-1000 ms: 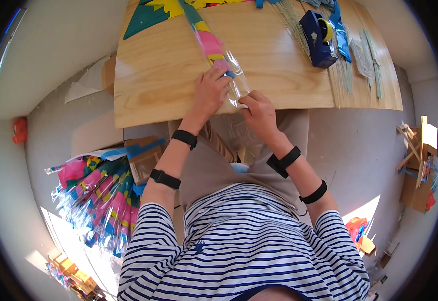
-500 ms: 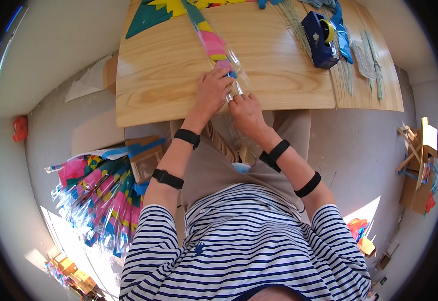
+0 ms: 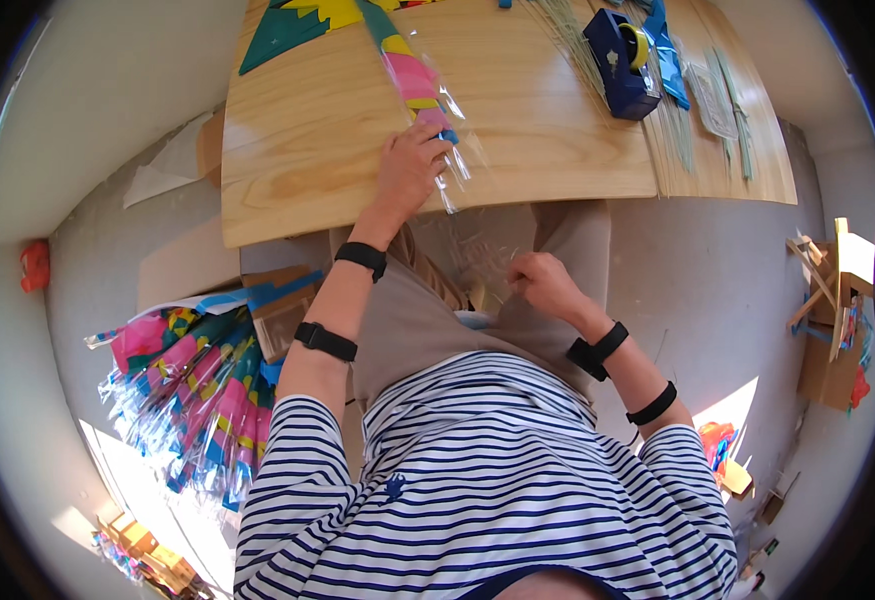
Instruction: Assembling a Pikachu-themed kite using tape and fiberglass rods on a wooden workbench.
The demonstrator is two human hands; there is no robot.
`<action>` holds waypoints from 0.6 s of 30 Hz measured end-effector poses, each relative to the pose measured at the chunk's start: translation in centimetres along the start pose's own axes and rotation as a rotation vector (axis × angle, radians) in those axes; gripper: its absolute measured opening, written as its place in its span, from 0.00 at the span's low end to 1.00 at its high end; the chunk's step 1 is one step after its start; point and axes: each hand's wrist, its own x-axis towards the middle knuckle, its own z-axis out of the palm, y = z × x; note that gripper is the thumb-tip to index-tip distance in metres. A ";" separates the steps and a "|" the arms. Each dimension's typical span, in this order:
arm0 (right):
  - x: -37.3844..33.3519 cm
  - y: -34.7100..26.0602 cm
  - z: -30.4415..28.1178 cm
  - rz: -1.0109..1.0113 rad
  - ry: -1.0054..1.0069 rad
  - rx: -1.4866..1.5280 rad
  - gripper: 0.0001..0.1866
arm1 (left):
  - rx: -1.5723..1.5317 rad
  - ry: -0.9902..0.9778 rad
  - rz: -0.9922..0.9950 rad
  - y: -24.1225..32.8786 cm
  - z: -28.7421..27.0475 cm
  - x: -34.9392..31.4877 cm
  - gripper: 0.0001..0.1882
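A long, narrow roll of folded fabric (image 3: 412, 78), banded green, yellow, pink and blue, lies on the wooden table in a clear plastic sleeve (image 3: 453, 163). My left hand (image 3: 409, 172) rests on the sleeve's near end, fingers closed on it by the pink and blue part. The loose end of the sleeve reaches toward the table's front edge. Above my lap, off the table, is my right hand (image 3: 547, 285) with its fingers drawn together. Whether a thin piece of clear plastic is between them is not plain.
A blue tape dispenser (image 3: 620, 65) with yellow tape stands on the table (image 3: 547, 150) at the far right, among thin pale sticks (image 3: 677, 140). Green and yellow fabric (image 3: 292, 38) lies far left. Several sleeved colourful rolls (image 3: 197, 390) are piled beside a cardboard box (image 3: 287, 318) on my left.
My right hand has left the sleeve's end and moved back and right over my lap. My left hand has stayed on the sleeve. The whole view has shifted slightly.
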 end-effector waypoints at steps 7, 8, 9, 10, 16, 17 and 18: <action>1.3 -0.7 -2.7 0.244 0.041 0.944 0.06 | -0.284 0.105 -0.125 6.6 -3.7 -0.8 0.13; 1.4 -1.1 -2.9 0.241 0.051 0.966 0.06 | -0.424 0.018 -0.202 7.8 -4.1 -1.4 0.12; 1.5 -1.4 -3.0 0.234 0.059 0.987 0.06 | -0.560 -0.067 -0.280 9.2 -4.5 -2.2 0.11; 1.7 -1.5 -2.9 0.229 0.057 0.997 0.06 | -0.699 -0.155 -0.360 10.1 -4.6 -2.9 0.10; 2.4 -2.2 -2.7 0.197 0.056 1.015 0.07 | -0.960 -0.280 -0.468 10.3 -2.0 -5.8 0.06; 2.4 -2.4 -2.6 0.200 0.058 1.026 0.07 | -0.999 -0.282 -0.495 10.1 -1.8 -6.0 0.05; 2.4 -2.5 -2.6 0.202 0.059 1.037 0.07 | -1.008 -0.280 -0.506 10.0 -1.5 -6.0 0.05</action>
